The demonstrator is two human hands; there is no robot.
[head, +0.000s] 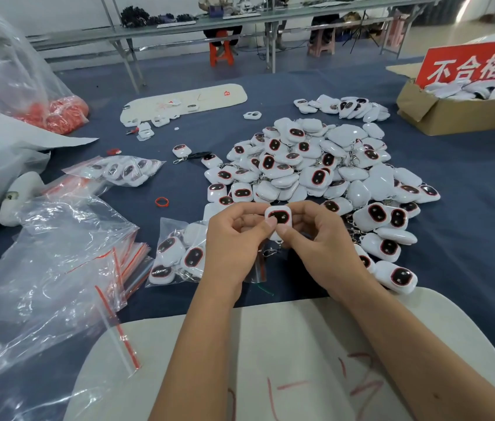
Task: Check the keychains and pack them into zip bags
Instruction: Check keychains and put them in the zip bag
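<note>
Looking left first: a loose heap of empty zip bags (58, 268) with red seals lies on the blue table (468, 208).
Filled bag: one zip bag of keychains (179, 256) sits just left of the hands, mouth toward the person.
Left hand (234, 241): fingers curled, pinching the held keychain's left edge.
Held keychain (278, 216): white, dark oval face up, clip dangling below, raised above the table.
Right hand (316, 235): thumb and fingers pinching its right side.
Pile (316, 168): unchecked keychains, just beyond and right.
Reject box (452, 110): cardboard, far right, red sign.
Risk: the dangling clip may snag the bag's mouth; a rushed check may pass a flaw.
</note>
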